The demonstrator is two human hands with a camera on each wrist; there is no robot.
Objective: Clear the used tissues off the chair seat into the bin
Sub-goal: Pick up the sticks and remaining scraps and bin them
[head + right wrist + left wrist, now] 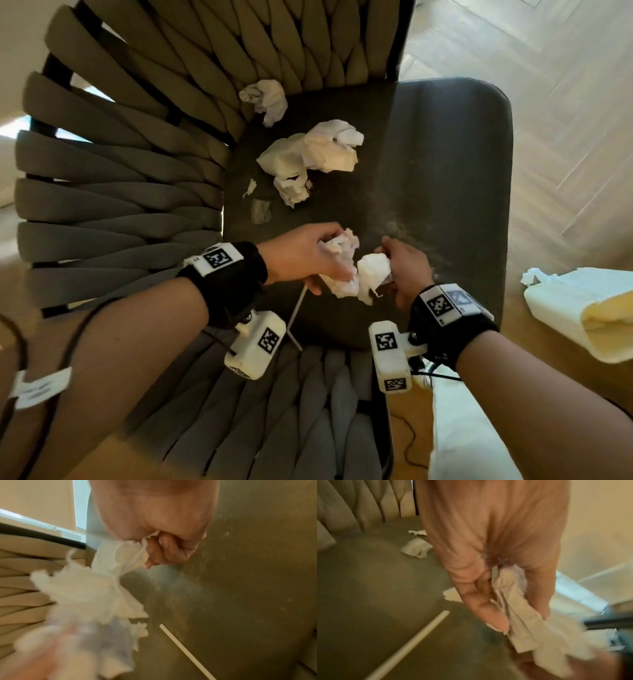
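Head view puts both my hands low in the frame, just left of centre, over the near edge of the chair seat [428,164]. My left hand [301,255] has its fingers curled round a crumpled tissue [339,248], and my right hand [406,265] is fisted on a second wad [373,272]. The two wads touch between the hands, so I judge I am gathering them into one bundle to save trips to the bin.

Left wrist view shows the fingers [488,616] and thumb pinching a long fold of paper that hangs down past the palm. Right wrist view shows my fingers [164,550] closed tight, with tissue spilling out at the left of the fist. Both wrists are bent downward and the forearms come in from the bottom corners of the head view, converging over the seat.

More used tissues lie further up the frame: a large heap [308,154] at centre, a smaller ball [265,99] above it against the woven chair back [120,164], and a small scrap [251,186] to the left of the heap. A thin white stick [296,311] lies on the seat below my left hand. At the right edge, on the wooden floor [565,120], a pale container [582,308] holds a tissue at its rim; I take that for the bin, though I cannot be sure.
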